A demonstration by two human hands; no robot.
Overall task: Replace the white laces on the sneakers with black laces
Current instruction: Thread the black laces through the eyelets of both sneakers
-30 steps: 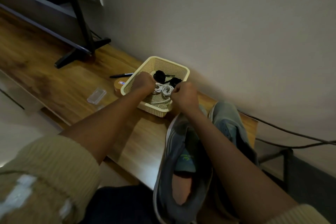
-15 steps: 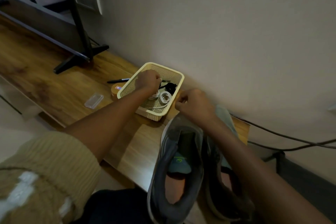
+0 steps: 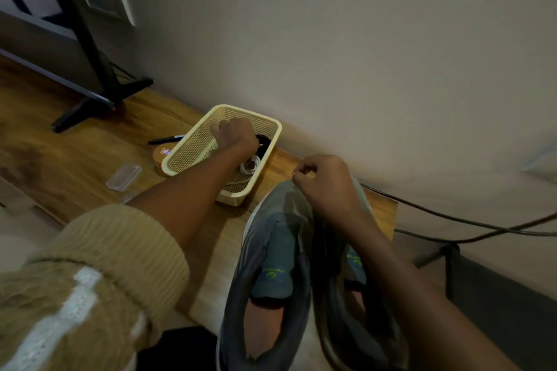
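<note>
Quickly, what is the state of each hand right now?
Left hand: fingers curled inside the basket; whether it holds anything cannot be told.
Right hand: closed above the sneakers, nothing visible in it.

Left hand (image 3: 233, 135) inside the basket (image 3: 223, 108); right hand (image 3: 327, 184) at the sneaker toe.

Left-hand fingers are curled, knuckles up; their contents are hidden. The black lace bundle (image 3: 264, 141) lies just beside this grip on the wall side, and the white lace coil (image 3: 250, 164) lies just below the wrist. Right-hand thumb and forefinger are pinched together directly above the toe of the left sneaker (image 3: 271, 265); what they pinch cannot be resolved. The right sneaker (image 3: 352, 280) lies under the right forearm. A pen (image 3: 165, 139) and a clear case (image 3: 123, 177) lie outside the basket, beyond the left-hand grip.
</note>
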